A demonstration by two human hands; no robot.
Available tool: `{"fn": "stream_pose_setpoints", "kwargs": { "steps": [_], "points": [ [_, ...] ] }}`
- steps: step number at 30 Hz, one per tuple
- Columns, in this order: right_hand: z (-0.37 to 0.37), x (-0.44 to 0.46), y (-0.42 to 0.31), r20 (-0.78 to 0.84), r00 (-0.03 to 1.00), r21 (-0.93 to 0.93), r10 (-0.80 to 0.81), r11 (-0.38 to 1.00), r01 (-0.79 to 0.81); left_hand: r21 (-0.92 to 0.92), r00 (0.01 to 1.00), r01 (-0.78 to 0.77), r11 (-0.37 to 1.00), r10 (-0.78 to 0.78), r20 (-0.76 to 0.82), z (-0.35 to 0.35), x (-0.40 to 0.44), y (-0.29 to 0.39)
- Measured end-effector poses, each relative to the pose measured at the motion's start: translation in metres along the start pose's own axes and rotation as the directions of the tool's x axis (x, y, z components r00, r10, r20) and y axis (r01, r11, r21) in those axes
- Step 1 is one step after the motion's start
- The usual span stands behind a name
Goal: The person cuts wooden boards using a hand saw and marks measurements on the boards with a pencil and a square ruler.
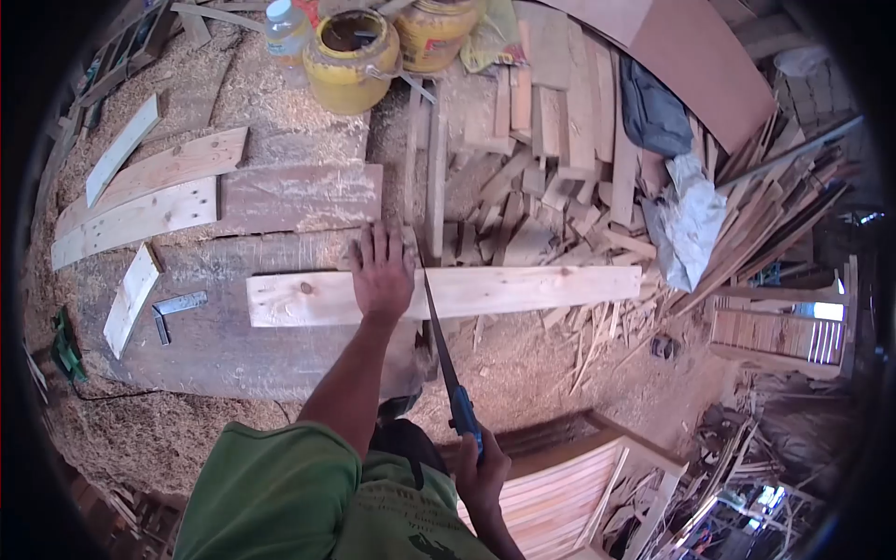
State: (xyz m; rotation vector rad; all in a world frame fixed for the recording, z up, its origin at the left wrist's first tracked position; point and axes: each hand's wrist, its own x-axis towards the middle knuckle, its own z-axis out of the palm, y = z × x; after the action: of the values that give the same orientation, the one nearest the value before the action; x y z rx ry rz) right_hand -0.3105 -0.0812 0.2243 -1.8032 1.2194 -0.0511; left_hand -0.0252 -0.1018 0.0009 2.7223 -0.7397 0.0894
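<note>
A long pale wooden board (523, 291) lies across the workbench (233, 359), and its right part sticks out past the bench edge. My left hand (384, 275) rests flat on the board with its fingers stretched out, left of the blade. In my right hand (483, 471) is the blue handle of a handsaw (444, 350). The saw's narrow blade crosses the board just right of my left hand; I cannot tell how deep it sits in the wood. A try square (177, 304) and a short board (132, 299) lie on the bench to the left.
Several cut boards (140, 219) lie at the upper left amid shavings. Yellow buckets (347, 89) and a capped jar (285, 33) stand at the back. Wood offcuts (532, 187) pile up on the right, near a dark bag (653, 107). A slatted wooden panel (560, 495) is at lower right.
</note>
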Motion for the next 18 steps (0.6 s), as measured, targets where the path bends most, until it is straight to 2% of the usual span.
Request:
{"fn": "stream_pose_setpoints", "kwargs": {
  "steps": [1, 3, 4, 7, 10, 11, 12, 13, 16, 18],
  "points": [
    [0.008, 0.013, 0.005, -0.031, 0.998, -0.051, -0.059, 0.997, 0.058, -0.012, 1.000, 0.006, 1.000, -0.006, 0.006, -0.002, 0.000, 0.001],
    [0.049, 0.079, -0.010, -0.061, 0.996, -0.054, -0.058, 0.997, 0.054, 0.019, 1.000, 0.006, 1.000, -0.007, 0.027, -0.001, 0.002, -0.001],
    [0.081, 0.127, 0.016, -0.114, 0.980, -0.051, -0.163, 0.986, 0.158, 0.030, 0.999, 0.005, 1.000, -0.006, 0.035, -0.001, 0.001, 0.000],
    [0.105, 0.209, -0.024, -0.088, 0.938, -0.107, -0.334, 0.940, 0.325, -0.004, 1.000, -0.003, 1.000, 0.003, 0.026, -0.004, 0.001, -0.002],
    [0.070, 0.135, -0.016, -0.051, 0.978, -0.010, -0.202, 0.979, 0.201, 0.015, 1.000, -0.016, 1.000, 0.016, 0.003, -0.008, 0.006, 0.002],
    [0.052, 0.098, 0.001, -0.062, 0.985, -0.039, -0.164, 0.986, 0.162, 0.019, 1.000, -0.010, 1.000, 0.010, -0.008, -0.006, 0.008, 0.001],
    [0.024, 0.051, -0.007, 0.019, 0.999, -0.058, 0.044, 0.997, -0.043, 0.025, 1.000, -0.011, 1.000, 0.011, 0.011, -0.006, -0.001, -0.001],
    [0.001, 0.019, -0.004, 0.101, 0.991, -0.091, 0.092, 0.992, -0.083, 0.024, 0.999, 0.001, 1.000, -0.002, 0.045, -0.006, 0.000, 0.000],
    [0.012, 0.010, 0.003, -0.010, 0.999, -0.039, -0.052, 0.998, 0.052, 0.018, 1.000, 0.005, 1.000, -0.006, 0.028, -0.004, 0.000, 0.001],
    [0.062, 0.090, 0.019, -0.049, 0.997, -0.046, -0.063, 0.997, 0.061, 0.030, 0.999, 0.007, 1.000, -0.008, 0.031, -0.004, 0.002, -0.001]
  ]
}}
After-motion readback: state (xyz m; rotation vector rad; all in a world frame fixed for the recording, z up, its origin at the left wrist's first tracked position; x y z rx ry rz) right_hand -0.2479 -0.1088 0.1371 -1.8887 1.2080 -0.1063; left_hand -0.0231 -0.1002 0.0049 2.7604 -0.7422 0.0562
